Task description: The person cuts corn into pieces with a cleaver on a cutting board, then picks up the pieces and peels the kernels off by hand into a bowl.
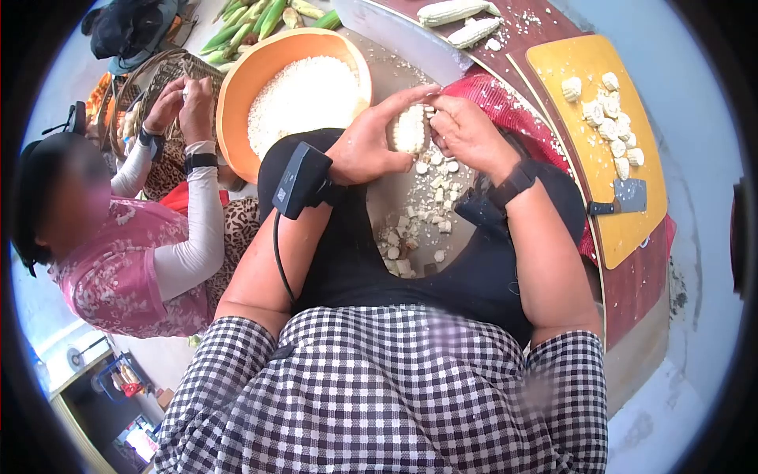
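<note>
My left hand (375,134) is wrapped round a short piece of corn cob (408,130) with pale kernels, its thumb along the near side. Against the cob's right side, my right hand (467,134) has its fingers curled and pinched at the kernels; its fingertips are partly hidden. Just left of my left hand stands an orange basin (232,118) with a heap of loose pale kernels (304,103) in it. Below my hands, small cut cob bits (438,201) and crumbs lie scattered on the floor between my knees.
At right, a yellow cutting board (568,71) holds several corn pieces (612,122) and a cleaver (629,196). Whole cobs (458,12) lie on the red table, above a red mesh sack (493,99). At left, another person (134,245) sits by a wicker basket (170,67) and husked corn (253,24).
</note>
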A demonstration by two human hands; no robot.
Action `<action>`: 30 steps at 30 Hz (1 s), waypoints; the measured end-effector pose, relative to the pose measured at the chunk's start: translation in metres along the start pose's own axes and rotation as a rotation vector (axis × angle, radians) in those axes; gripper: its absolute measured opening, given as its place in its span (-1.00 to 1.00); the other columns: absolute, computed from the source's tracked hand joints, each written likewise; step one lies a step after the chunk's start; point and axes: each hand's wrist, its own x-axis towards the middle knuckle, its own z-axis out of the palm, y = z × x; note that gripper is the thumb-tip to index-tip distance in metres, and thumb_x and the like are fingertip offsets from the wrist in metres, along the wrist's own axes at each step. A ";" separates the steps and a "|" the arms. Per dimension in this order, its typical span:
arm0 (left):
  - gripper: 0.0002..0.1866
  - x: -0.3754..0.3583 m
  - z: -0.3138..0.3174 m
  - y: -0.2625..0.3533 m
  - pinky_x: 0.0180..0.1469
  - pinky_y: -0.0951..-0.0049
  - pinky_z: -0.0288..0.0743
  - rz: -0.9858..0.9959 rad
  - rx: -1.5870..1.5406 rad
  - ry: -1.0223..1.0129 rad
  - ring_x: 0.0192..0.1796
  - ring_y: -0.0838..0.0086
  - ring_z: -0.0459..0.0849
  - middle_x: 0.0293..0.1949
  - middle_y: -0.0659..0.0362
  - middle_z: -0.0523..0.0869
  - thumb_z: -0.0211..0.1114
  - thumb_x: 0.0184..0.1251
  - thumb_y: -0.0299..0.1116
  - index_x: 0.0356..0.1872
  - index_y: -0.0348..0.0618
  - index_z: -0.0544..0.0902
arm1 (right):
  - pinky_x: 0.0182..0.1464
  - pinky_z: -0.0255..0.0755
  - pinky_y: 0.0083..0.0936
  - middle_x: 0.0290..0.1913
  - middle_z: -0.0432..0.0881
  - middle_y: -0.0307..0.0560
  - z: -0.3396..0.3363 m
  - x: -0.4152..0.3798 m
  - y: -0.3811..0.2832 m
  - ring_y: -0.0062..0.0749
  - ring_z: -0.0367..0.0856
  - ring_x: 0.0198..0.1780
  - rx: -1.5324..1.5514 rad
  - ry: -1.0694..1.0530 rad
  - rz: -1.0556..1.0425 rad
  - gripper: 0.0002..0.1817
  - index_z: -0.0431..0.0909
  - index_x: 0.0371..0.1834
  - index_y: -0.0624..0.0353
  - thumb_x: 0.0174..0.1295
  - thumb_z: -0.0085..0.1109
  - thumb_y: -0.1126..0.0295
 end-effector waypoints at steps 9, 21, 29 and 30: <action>-0.06 0.002 -0.004 0.003 0.39 0.38 0.08 -0.005 -0.028 0.019 0.32 0.36 0.32 0.23 0.02 0.43 0.24 -0.26 -0.52 0.40 -0.24 0.24 | -0.52 0.39 -0.67 -0.52 0.49 -0.26 -0.007 0.001 -0.011 -0.65 0.47 -0.53 0.328 -0.048 0.279 -0.67 0.48 -0.38 0.20 0.35 -0.02 0.14; -0.20 0.009 -0.013 -0.008 0.19 0.47 0.33 -0.076 -0.411 0.099 0.13 0.46 0.46 0.09 0.10 0.48 0.37 -0.02 -0.41 0.34 -0.25 0.27 | -0.56 0.28 -0.72 -0.34 0.46 -0.21 -0.004 0.012 -0.006 -0.64 0.43 -0.44 0.715 -0.075 0.276 -0.78 0.47 -0.13 0.21 0.40 -0.12 0.31; -0.30 0.010 -0.016 -0.006 -0.28 0.66 0.41 -0.160 -0.469 0.276 -0.25 0.64 0.50 -0.12 0.20 0.53 0.31 0.05 -0.54 0.31 -0.19 0.30 | -0.51 0.29 -0.78 -0.26 0.53 -0.14 -0.002 0.017 -0.009 -0.65 0.46 -0.38 0.781 -0.109 0.211 -0.73 0.46 -0.17 0.23 0.39 0.05 0.20; -0.30 0.010 -0.016 -0.005 -0.28 0.65 0.41 -0.162 -0.470 0.281 -0.25 0.64 0.50 -0.11 0.20 0.52 0.30 0.05 -0.55 0.30 -0.19 0.30 | -0.51 0.30 -0.78 -0.28 0.54 -0.16 -0.001 0.018 -0.008 -0.66 0.46 -0.39 0.756 -0.113 0.204 -0.73 0.47 -0.17 0.23 0.38 0.07 0.20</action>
